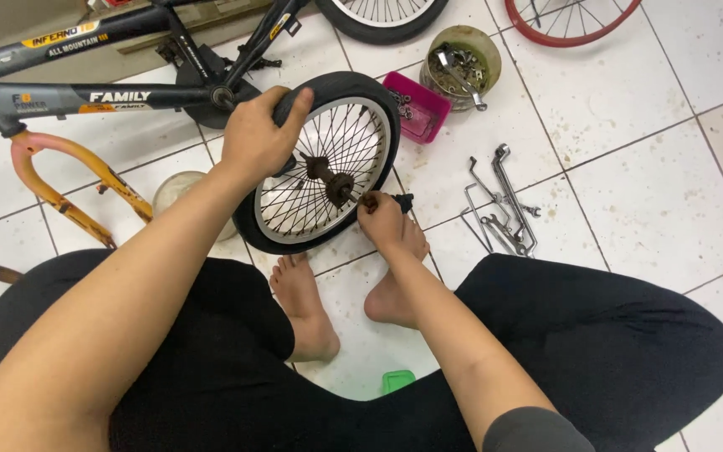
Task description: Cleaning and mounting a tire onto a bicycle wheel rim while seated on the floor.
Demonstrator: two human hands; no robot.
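A small bicycle wheel (353, 109) with a black tyre, silver rim and spokes stands tilted on the white tiled floor in front of me. My left hand (259, 134) grips the top of the tyre. At the wheel's lower right my right hand (380, 219) is shut on a small dark tool beside the axle of the hub (332, 180). My bare feet (303, 301) rest just below the wheel, between my black-trousered legs.
A black and orange bicycle frame (85, 92) lies at the upper left. Several wrenches (504, 209) lie to the right. A pink tray (418, 105) and a round tub of hardware (462, 63) sit behind the wheel. Two more wheels (562, 21) reach the top edge. A green lid (397, 381) lies near my legs.
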